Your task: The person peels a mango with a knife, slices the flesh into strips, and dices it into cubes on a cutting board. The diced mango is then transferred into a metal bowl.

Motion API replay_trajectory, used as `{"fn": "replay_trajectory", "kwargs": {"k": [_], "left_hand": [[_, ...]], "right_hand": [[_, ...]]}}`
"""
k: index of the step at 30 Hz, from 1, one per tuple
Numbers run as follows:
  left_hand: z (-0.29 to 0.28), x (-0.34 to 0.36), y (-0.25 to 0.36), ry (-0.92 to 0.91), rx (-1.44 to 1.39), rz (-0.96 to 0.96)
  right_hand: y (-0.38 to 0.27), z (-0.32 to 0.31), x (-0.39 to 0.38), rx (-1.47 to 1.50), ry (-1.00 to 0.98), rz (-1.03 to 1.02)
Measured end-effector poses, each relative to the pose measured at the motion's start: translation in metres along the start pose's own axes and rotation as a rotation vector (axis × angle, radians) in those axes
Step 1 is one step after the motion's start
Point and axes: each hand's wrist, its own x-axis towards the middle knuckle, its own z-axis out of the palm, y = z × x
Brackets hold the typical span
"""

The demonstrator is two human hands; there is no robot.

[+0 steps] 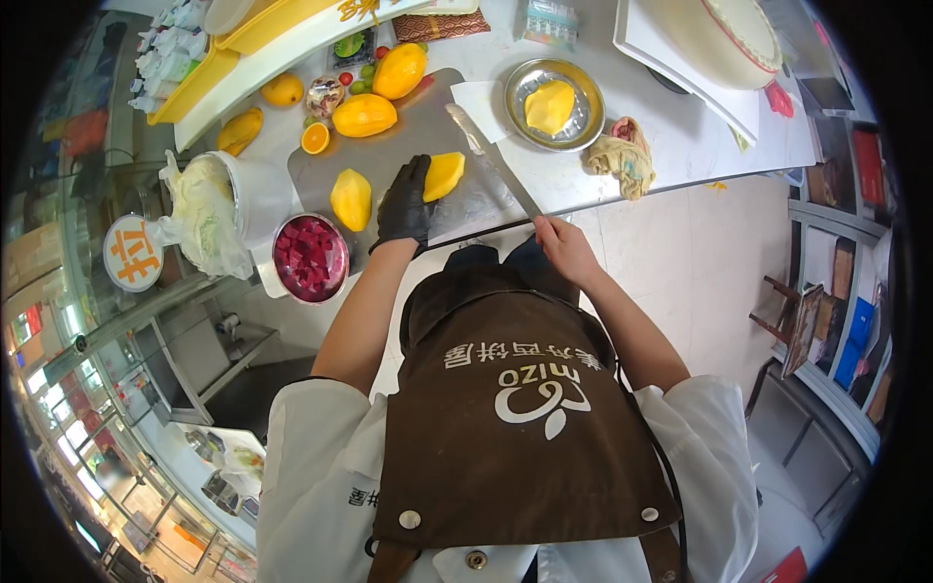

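My left hand [402, 201], in a black glove, presses its fingers along the left side of a peeled mango piece [444, 176]. That piece rests on a grey cutting board [313, 175]. My bare right hand [567, 250] is closed around the handle of a long knife [507, 173]; its blade slants up and left across the board's right side, apart from the mango piece. Left of my gloved hand lies another peeled mango [351, 200]. A metal bowl [587, 89] at the back right holds a yellow mango piece [550, 107].
Whole yellow mangoes [364, 115], a halved orange [315, 138] and small fruits lie behind the board. A bowl of magenta fruit cubes [310, 257] and a bag-lined white bucket [260, 199] stand left. A crumpled cloth [622, 160] lies by the table's front edge.
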Motion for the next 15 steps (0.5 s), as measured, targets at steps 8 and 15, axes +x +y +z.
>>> {"fn": "replay_trajectory", "kwargs": {"k": [8,15], "left_hand": [[-0.015,-0.006,0.003,-0.047,-0.449,-0.168],[-0.03,0.003,0.02,-0.106,-0.521,-0.186]], "right_hand": [[-0.025,0.014,0.014,0.071,-0.132,-0.011],[-0.043,0.017,0.013,0.06,-0.201,0.037]]}}
